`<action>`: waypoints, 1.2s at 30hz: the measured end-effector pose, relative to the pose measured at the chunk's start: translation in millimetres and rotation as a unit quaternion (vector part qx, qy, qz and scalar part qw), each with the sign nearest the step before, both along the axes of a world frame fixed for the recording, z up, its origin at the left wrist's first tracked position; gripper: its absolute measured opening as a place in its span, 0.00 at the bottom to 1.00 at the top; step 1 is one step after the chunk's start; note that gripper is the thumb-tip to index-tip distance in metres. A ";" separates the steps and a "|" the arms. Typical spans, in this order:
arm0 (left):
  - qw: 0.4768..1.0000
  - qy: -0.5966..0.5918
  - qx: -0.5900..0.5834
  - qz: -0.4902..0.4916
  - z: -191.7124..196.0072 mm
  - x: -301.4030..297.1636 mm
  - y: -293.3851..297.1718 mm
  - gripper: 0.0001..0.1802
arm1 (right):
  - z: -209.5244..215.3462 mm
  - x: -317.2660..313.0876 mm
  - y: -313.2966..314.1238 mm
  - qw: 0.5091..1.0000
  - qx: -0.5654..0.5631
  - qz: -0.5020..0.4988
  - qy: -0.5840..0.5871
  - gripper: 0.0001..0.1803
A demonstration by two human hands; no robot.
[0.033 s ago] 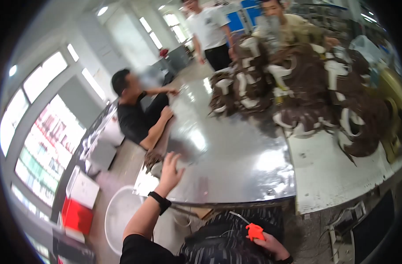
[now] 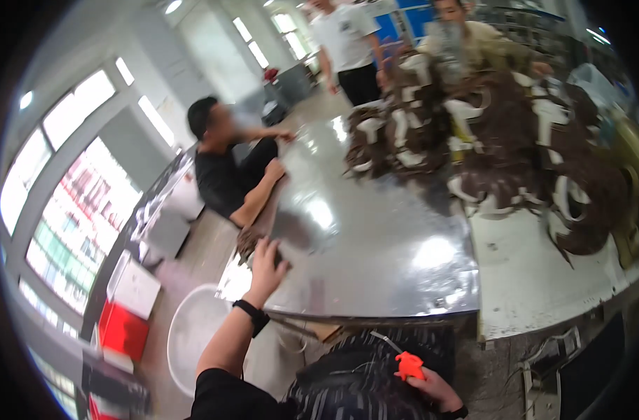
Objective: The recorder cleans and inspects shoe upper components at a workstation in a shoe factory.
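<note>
The left hand [image 2: 265,264] lies spread, fingers loose, over a small dark tuft [image 2: 248,245] at the near-left corner of the worktop [image 2: 375,245]; whether it grips the tuft cannot be told. The right hand [image 2: 438,388], low beneath the near edge, is closed round a small orange tool [image 2: 409,365] — bright, knobbly, its shape blurred. The steel worktop is bare and glaring from the near edge to mid-length; brown-and-white bundles [image 2: 501,133] heap its far end. A seated person [image 2: 225,175] leans on the left edge — a white tub [image 2: 193,336] stands on the floor below.
</note>
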State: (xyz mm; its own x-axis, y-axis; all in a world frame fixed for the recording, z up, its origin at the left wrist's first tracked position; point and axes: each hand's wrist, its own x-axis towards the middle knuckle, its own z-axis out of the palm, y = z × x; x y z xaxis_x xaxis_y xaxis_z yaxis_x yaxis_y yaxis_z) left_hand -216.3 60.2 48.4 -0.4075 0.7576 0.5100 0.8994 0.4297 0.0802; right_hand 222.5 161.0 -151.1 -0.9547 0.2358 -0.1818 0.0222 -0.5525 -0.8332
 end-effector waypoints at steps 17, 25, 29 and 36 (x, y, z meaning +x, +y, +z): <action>0.996 -0.023 0.067 0.053 -25.7 -75.2 -56.2 0.25 | 37.1 -60.2 -31.4 0.979 0.072 -0.099 -0.161 0.19; 0.979 -0.091 -0.093 0.157 -25.4 -102.8 -23.3 0.24 | 31.0 -62.4 -40.8 0.967 0.120 -0.098 -0.204 0.18; 0.985 -0.139 0.018 0.101 -10.4 -91.6 -24.8 0.19 | 36.7 -56.9 -46.2 0.963 0.128 -0.097 -0.218 0.17; 0.471 -0.734 0.437 -0.221 -14.2 -51.7 7.4 0.12 | 72.6 -57.8 -56.1 0.946 0.259 -0.138 -0.137 0.20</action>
